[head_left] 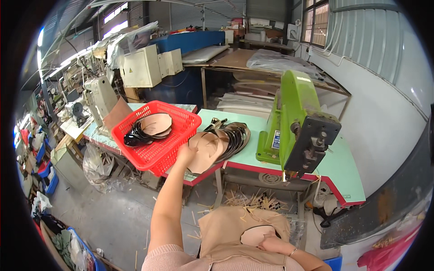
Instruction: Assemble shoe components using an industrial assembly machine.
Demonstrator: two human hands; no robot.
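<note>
My left hand reaches out to the table's front edge, its fingers closed on the near edge of a beige shoe upper piece. That piece leans at the front of a row of shoe uppers, glossy black outside and beige inside. Low in front of my body, my right hand grips another beige shoe upper piece, rounded and dark-edged, over the tan apron. A red plastic basket sits just left of my left hand, with a small stack of similar shoe uppers in it.
A green press-like machine stands on the right of the pale green table. A sewing machine is at the left. Loose strips lie below the table edge. Behind are a sheet-covered bench and a cream electrical box.
</note>
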